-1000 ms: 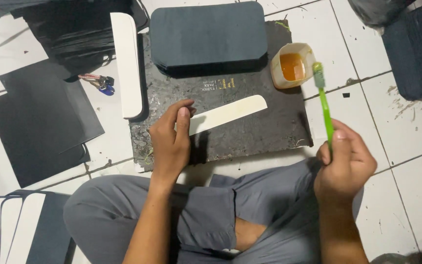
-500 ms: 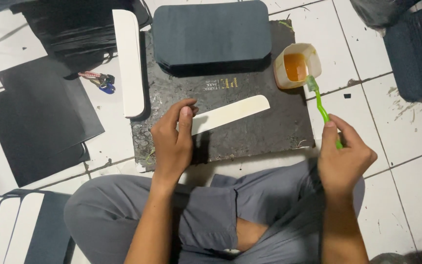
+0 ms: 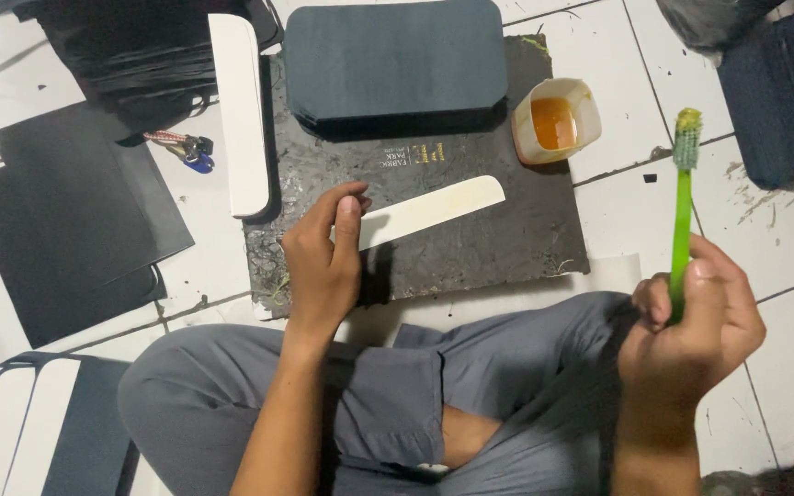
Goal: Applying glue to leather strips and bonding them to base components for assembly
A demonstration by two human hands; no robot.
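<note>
The person sits cross-legged on the white tiled floor with a dark work board in front of the knees. The left hand lies on the near left part of the board, fingers flat and together, pinning the left end of a cream strip that runs to the right across it. The right hand is off the board to the right, closed around the handle of a green toothbrush, bristles up and far from the body, coated in something yellowish (probably glue).

A small cup of amber liquid stands at the board's far right corner, partly over the edge. A stack of dark rounded panels lies at the far side, just beyond the strip, and another cream strip lies along the left edge.

The main risk looks like a drip: the loaded bristles hang over bare tile, and a tilt of the brush could drop glue there or on the grey trousers. A careless sweep back toward the strip might clip the cup and tip it. Only one end of the strip is pinned, so a brush stroke could swing the free end.
</note>
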